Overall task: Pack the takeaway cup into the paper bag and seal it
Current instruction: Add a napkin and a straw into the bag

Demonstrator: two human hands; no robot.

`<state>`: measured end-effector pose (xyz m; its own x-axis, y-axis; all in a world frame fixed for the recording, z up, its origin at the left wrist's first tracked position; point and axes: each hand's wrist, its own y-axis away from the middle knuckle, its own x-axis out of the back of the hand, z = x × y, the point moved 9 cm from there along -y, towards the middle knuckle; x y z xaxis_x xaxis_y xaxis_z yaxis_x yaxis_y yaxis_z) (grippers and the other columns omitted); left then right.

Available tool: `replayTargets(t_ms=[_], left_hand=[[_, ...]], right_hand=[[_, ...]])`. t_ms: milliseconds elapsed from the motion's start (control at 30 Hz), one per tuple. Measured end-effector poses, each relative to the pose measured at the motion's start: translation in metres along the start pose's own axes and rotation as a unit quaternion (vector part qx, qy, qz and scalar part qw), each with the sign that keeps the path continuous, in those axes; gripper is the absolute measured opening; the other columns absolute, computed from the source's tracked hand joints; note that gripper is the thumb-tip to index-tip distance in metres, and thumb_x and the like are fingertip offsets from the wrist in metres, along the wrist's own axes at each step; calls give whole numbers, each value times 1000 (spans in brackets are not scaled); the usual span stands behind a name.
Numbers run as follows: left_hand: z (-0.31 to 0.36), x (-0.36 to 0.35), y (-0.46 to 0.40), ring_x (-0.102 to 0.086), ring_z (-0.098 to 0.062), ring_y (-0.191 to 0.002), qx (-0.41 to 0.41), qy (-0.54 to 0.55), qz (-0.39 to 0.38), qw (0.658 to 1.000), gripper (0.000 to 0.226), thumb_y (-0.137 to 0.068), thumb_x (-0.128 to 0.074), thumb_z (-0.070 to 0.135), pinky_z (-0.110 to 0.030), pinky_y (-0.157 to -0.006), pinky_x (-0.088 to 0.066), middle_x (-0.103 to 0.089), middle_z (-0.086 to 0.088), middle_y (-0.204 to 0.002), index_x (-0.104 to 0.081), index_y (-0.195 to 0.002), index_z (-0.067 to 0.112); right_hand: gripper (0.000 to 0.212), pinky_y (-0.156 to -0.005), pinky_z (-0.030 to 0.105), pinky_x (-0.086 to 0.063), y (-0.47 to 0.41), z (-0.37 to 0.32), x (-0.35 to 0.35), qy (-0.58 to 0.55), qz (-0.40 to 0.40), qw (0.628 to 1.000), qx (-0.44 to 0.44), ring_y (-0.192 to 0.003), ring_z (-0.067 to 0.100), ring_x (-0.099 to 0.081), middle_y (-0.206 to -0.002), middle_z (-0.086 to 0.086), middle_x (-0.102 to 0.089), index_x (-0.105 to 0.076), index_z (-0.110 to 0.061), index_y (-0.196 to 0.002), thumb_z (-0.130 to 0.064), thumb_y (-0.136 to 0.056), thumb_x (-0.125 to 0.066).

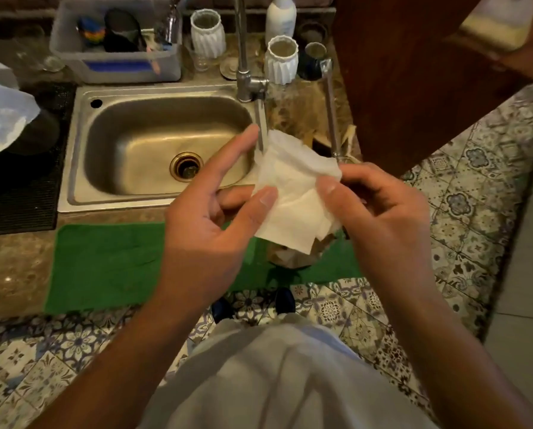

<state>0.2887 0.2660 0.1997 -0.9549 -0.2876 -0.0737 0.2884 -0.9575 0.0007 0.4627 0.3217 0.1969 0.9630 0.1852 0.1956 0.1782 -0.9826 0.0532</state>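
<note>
Both of my hands hold a crumpled white paper napkin (293, 193) in front of me, over the counter edge. My left hand (215, 212) pinches its left edge with thumb and fingers, index finger stretched out. My right hand (379, 209) grips its right side. Under the napkin, on a green cloth (110, 261), stands a brown paper bag (293, 253), mostly hidden by the napkin and my hands. I cannot see the takeaway cup.
A steel sink (153, 150) with a tap (246, 72) lies behind my hands. White ribbed jars (208, 34), a white bottle (280, 17) and a grey tub (116, 41) stand at the back. A black mat (17, 181) lies left, a wooden panel (413, 72) right.
</note>
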Motion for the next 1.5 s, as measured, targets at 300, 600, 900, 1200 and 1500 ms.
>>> replayTargets(t_ms=[300,600,900,1200,1500], left_hand=[[-16,-52,-6,-68,-21,-102,-107,-123,46,986,61,-90,-72,28,-44,-92,-56,-71,3,-106,-46,-143,16],[-108,-51,-27,-49,12,-120,94,-242,39,965,66,-97,-63,37,-23,-106,-41,-42,12,-151,-30,-154,43],[-117,-32,-35,-57,0,-124,133,-132,103,977,39,-106,-46,16,-27,-102,-48,-62,15,-130,-54,-135,40],[-126,7,-36,-60,-7,-122,181,-158,129,962,36,-108,-39,37,-51,-109,-45,-71,16,-121,-46,-140,52],[-123,11,-37,-59,-12,-125,178,-153,123,964,36,-107,-40,39,-54,-112,-40,-73,17,-115,-45,-141,50]], right_hand=[[14,-60,39,-59,-25,14,77,-6,38,999,33,-78,22,-74,-85,6,-74,-74,-15,-95,-28,-93,-71],[24,-68,39,-61,-67,63,95,55,65,996,-6,-84,14,-74,-93,-3,-77,-76,-20,-109,-37,-95,-68],[20,-70,38,-55,-81,62,15,165,-44,980,98,-82,14,-67,-94,-1,-72,-77,-16,-107,-27,-97,-63],[22,-67,31,-48,-70,61,15,386,-78,900,187,-80,14,-59,-93,-1,-65,-73,-19,-113,-27,-96,-61],[24,-75,27,-30,-62,56,-5,487,-178,829,208,-87,19,-59,-92,-1,-65,-75,-23,-114,-27,-92,-69]])
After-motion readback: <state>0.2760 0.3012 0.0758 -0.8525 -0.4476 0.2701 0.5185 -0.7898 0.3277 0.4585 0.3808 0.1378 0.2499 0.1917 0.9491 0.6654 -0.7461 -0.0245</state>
